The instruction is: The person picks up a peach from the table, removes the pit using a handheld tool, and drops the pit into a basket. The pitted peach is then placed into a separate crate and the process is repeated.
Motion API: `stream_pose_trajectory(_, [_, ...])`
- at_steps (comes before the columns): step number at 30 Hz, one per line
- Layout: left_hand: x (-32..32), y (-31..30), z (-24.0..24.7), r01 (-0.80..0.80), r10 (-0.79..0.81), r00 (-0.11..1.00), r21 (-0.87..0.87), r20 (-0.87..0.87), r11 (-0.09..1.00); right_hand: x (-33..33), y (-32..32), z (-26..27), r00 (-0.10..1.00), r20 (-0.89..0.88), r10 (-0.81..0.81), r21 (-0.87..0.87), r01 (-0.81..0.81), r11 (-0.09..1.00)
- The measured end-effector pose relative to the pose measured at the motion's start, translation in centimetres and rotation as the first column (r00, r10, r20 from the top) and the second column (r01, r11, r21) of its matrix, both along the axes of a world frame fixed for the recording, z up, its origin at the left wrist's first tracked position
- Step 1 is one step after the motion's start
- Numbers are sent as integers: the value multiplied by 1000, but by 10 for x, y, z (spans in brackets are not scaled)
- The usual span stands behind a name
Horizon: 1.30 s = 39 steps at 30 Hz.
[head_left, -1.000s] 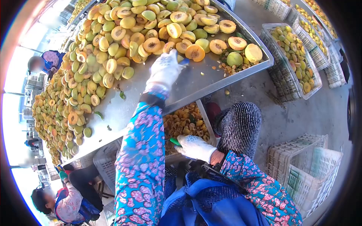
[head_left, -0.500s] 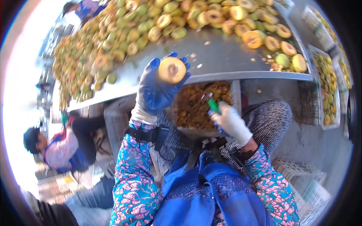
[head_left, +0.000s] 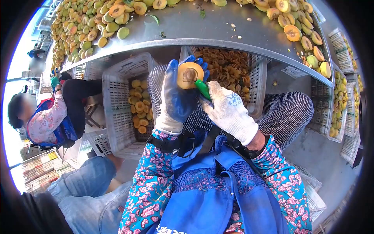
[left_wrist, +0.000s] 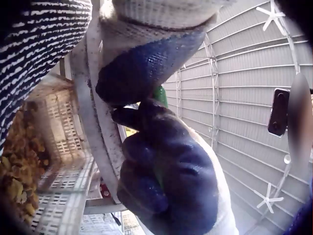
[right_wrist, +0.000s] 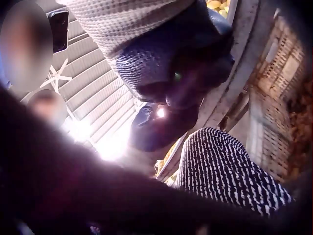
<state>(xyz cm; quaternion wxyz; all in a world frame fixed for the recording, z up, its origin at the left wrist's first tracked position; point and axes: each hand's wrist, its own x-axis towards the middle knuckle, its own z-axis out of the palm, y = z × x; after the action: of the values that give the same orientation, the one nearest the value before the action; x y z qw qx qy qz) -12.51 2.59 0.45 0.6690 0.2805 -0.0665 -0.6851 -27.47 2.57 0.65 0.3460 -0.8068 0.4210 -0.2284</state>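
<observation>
A halved yellow peach sits cut face up in my left hand, which wears a white glove with a blue coated palm. The fingers curl round its sides, and the brown pit shows in its middle. My right hand, gloved the same way, grips a green-handled pitting tool. Its thin metal loop lies at the near side of the pit. In the left wrist view both blue palms are close together, with a bit of the green handle between them. The peach is mostly hidden there.
A metal table heaped with halved peaches runs across the front. Under its edge stand a crate of dark scraps and a crate with peach halves. Another person sits at the left; more crates stand at the right.
My left hand has taken a peach half from the table and brought it back toward my body. The right hand has raised the tool from over the scrap crate to the cut face.
</observation>
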Motion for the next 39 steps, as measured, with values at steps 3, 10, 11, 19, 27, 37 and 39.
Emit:
stream_pose_trajectory(3, [5, 6, -6, -8, 7, 999, 21, 35, 1000, 4, 6, -2, 999, -42, 17, 21, -17, 1000])
stream_pose_trajectory(10, [27, 26, -15, -60, 39, 936, 49, 350, 997, 25, 22, -8, 989, -90, 114, 192, -95, 977])
stream_pose_trajectory(11, [30, 26, -9, -100, 72, 889, 39, 452, 994, 29, 24, -8, 990, -64, 124, 199, -109, 974])
stream_pose_trajectory(19, [76, 30, 3, -239, 127, 761, 92, 636, 967, 69, 29, 13, 989, 92, 115, 420, -143, 896])
stream_pose_trajectory(27, [57, 25, -24, -68, 18, 786, 57, 617, 996, 39, 39, -20, 987, 103, 127, 350, -155, 924])
stream_pose_trajectory(37, [7, -6, -47, 76, -119, 909, 121, 399, 990, -4, 20, -19, 993, 106, 46, 523, -95, 847])
stream_pose_trajectory(39, [7, -8, -41, 148, -221, 863, 192, 455, 970, -10, 20, -20, 938, 309, -159, 843, -193, 502])
